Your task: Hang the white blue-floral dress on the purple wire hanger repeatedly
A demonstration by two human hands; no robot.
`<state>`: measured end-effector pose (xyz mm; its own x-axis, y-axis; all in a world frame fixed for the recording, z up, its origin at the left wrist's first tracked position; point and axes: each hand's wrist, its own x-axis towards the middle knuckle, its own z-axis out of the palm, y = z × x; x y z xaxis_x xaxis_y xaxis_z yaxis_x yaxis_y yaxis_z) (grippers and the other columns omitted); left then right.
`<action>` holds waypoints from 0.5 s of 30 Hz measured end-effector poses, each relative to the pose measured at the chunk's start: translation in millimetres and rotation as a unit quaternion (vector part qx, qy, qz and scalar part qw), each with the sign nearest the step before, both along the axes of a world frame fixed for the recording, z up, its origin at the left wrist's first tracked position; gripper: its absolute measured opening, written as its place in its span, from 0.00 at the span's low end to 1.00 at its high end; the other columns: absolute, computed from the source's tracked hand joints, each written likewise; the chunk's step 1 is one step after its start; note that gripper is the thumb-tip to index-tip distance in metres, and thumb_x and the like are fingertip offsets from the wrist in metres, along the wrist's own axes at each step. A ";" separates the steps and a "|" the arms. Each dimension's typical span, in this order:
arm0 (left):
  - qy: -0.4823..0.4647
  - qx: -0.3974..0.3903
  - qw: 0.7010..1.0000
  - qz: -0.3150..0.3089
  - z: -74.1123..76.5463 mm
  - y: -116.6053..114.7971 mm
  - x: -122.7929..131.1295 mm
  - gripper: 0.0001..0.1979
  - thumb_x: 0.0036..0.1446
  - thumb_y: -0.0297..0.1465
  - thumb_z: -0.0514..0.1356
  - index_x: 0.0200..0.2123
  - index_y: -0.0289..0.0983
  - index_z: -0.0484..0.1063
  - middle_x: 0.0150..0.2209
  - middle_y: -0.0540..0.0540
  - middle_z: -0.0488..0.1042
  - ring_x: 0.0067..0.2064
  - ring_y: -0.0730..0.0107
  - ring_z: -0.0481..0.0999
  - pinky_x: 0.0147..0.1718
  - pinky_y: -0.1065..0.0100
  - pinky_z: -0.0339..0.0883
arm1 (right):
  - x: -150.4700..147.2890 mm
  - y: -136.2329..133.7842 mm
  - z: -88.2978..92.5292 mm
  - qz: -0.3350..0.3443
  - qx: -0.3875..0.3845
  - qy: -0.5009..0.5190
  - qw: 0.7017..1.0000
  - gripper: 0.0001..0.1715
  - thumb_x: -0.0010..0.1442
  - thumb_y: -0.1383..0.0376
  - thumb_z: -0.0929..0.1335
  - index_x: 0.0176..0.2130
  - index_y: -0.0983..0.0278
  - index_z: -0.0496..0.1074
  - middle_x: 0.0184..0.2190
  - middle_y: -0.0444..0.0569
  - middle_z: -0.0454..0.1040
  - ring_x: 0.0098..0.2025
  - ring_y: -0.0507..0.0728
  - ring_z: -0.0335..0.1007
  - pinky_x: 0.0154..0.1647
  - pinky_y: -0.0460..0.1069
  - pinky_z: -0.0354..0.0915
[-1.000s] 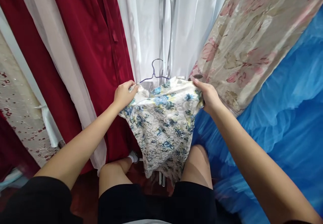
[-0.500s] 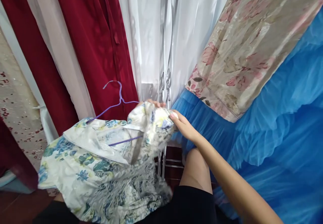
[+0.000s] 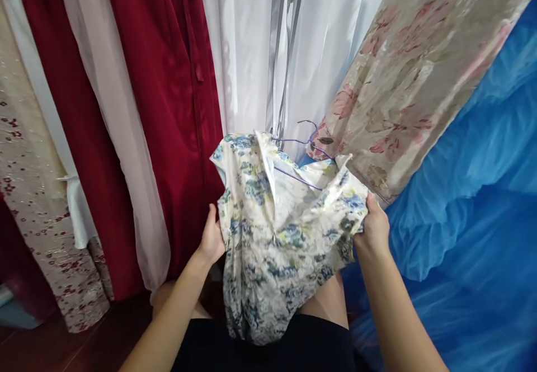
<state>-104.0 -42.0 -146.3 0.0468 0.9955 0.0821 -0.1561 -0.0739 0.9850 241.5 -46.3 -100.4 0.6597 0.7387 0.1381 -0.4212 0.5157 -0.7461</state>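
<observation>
One blue-flowered top [image 3: 289, 254], one thin purple hanger [image 3: 312, 139].

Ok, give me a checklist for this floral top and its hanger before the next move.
1. Right hand gripping the floral top near its sleeve edge: ok.
2. Left hand firmly gripping the opposite side: cannot tell; it touches the edge, fingers partly hidden.
3. Purple hanger inside the top: ok.
4. Hanger ends seated in both shoulders: cannot tell; fabric hides them.
5. Fabric smooth: not ok; creased and bunched.
</observation>
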 end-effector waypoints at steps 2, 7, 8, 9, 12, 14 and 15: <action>-0.088 -0.012 0.996 -0.009 -18.0 -4.7 -0.5 0.46 0.54 0.68 0.48 0.61 0.40 0.71 0.53 0.37 0.78 0.62 0.43 0.71 0.62 0.45 0.63 | -3.9 15.4 13.4 0.029 0.011 -0.026 0.999 0.16 0.52 0.54 0.75 0.37 0.61 0.76 0.36 0.48 0.83 0.44 0.62 0.81 0.43 0.54 0.79; -0.114 0.000 0.993 0.037 -60.0 -22.6 -1.4 0.40 0.42 0.43 0.75 0.59 0.40 0.71 0.56 0.39 0.77 0.63 0.46 0.71 0.64 0.53 0.62 | -4.2 17.5 34.7 0.092 0.000 -0.101 0.991 0.18 0.49 0.53 0.76 0.35 0.61 0.76 0.35 0.50 0.83 0.45 0.67 0.81 0.41 0.57 0.78; -0.108 -0.009 0.993 0.038 -66.5 -28.4 -0.3 0.40 0.42 0.42 0.75 0.59 0.40 0.72 0.55 0.39 0.78 0.62 0.46 0.72 0.64 0.52 0.62 | -0.4 13.1 34.6 0.106 -0.009 -0.116 0.988 0.19 0.49 0.52 0.76 0.36 0.61 0.76 0.35 0.51 0.83 0.45 0.68 0.81 0.41 0.57 0.78; -0.101 -0.021 0.994 0.039 -72.6 -34.8 1.4 0.40 0.41 0.41 0.75 0.58 0.40 0.72 0.54 0.39 0.78 0.61 0.45 0.72 0.64 0.51 0.62 | 3.6 8.1 33.2 0.126 -0.021 -0.133 0.983 0.19 0.49 0.51 0.76 0.36 0.61 0.76 0.35 0.51 0.83 0.45 0.68 0.80 0.41 0.58 0.77; -0.083 -0.045 0.995 0.043 -88.6 -55.5 9.7 0.39 0.39 0.39 0.76 0.56 0.39 0.74 0.52 0.39 0.80 0.60 0.43 0.73 0.64 0.48 0.61 | 8.4 -8.6 19.6 0.145 -0.068 -0.184 0.970 0.22 0.51 0.47 0.75 0.37 0.61 0.76 0.37 0.53 0.82 0.47 0.69 0.79 0.43 0.59 0.76; -0.083 -0.054 0.994 0.046 -97.3 -68.8 16.5 0.37 0.41 0.40 0.75 0.56 0.40 0.74 0.52 0.38 0.80 0.61 0.43 0.73 0.64 0.49 0.62 | -1.6 -22.9 1.6 0.058 -0.077 -0.223 0.970 0.25 0.53 0.47 0.73 0.43 0.60 0.74 0.44 0.53 0.80 0.52 0.67 0.76 0.49 0.58 0.74; -0.085 -0.059 0.993 0.048 -100.6 -74.8 20.0 0.36 0.42 0.41 0.75 0.56 0.40 0.74 0.52 0.38 0.79 0.61 0.43 0.73 0.64 0.49 0.62 | -11.3 -31.7 -10.4 -0.025 -0.074 -0.243 0.967 0.26 0.55 0.48 0.72 0.48 0.60 0.73 0.49 0.53 0.78 0.55 0.66 0.73 0.52 0.57 0.72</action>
<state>-84.0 -116.8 -246.9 -0.0541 0.9979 -0.0366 -0.3180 0.0175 0.9479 230.2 -78.0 -110.9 0.5786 0.7434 0.3354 0.0201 0.3981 -0.9171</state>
